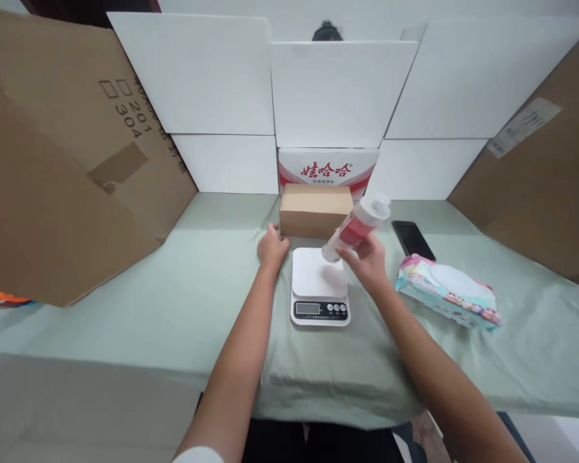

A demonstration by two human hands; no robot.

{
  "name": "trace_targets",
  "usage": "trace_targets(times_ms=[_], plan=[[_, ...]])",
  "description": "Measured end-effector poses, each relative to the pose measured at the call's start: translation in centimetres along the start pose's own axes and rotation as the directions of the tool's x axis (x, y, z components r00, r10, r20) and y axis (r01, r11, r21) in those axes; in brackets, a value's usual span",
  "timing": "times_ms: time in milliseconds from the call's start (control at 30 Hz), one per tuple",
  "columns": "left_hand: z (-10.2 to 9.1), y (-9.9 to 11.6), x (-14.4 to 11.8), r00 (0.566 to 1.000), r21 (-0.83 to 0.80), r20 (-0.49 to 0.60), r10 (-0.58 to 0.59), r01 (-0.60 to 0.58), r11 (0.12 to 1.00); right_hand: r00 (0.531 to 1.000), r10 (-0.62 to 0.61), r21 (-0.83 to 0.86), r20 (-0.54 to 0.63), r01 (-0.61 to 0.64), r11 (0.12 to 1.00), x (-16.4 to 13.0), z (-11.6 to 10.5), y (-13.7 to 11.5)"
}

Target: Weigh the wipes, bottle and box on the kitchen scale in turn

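Bottle (353, 229) and scale (320, 286) sat at the middle of the head view. The person's right hand (372, 258) grasped the bottle, thumb on one side and fingers round the other, holding it at a slant. Its white cap pointed up and to the right, and its lower end hung over the white platform of the scale; I could not tell whether the two touched. The left hand (271, 247) lay relaxed and unclosed, thumb parted from the fingers, at the near left corner of a brown box (316, 213).

That box stood just behind the scale, before a carton (328, 170) with red lettering. To the right, a dark phone (413, 240) lay flat, and a colourful tissue pack (448, 292) rested nearer the person. Pale green cloth (197, 270) covered the worktop. White panels (342, 93) rose at the back, and large brown cardboard sheets leaned inward at the left (72, 154) and right.
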State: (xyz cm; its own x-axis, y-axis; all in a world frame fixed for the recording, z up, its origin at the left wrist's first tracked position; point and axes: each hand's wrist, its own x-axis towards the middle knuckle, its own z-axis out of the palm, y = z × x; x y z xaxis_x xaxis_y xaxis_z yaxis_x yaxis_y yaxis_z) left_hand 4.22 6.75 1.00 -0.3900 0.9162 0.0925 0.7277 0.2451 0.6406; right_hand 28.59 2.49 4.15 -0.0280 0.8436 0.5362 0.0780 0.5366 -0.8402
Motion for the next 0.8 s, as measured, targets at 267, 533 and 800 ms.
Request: trace_targets(times_ms=[267, 533, 800], plan=[[-0.4, 0.4, -0.3, 0.999, 0.043, 0.004, -0.040, 0.040, 0.998, 0.986, 0.000, -0.125, 0.164, 0.021, 0.992, -2.5, 1.5, -0.3], [0.1, -0.2, 0.1, 0.999, 0.030, -0.016, -0.043, 0.044, 0.999, 0.977, 0.058, -0.172, 0.206, -0.022, 0.985, -3.2, 1.8, -0.3], [0.4, -0.8, 0.5, 0.983, -0.331, -0.164, -0.088, 0.030, 0.943, 0.956, 0.089, 0.062, -0.279, -0.075, 0.995, -1.5, -0.5, 2.4]])
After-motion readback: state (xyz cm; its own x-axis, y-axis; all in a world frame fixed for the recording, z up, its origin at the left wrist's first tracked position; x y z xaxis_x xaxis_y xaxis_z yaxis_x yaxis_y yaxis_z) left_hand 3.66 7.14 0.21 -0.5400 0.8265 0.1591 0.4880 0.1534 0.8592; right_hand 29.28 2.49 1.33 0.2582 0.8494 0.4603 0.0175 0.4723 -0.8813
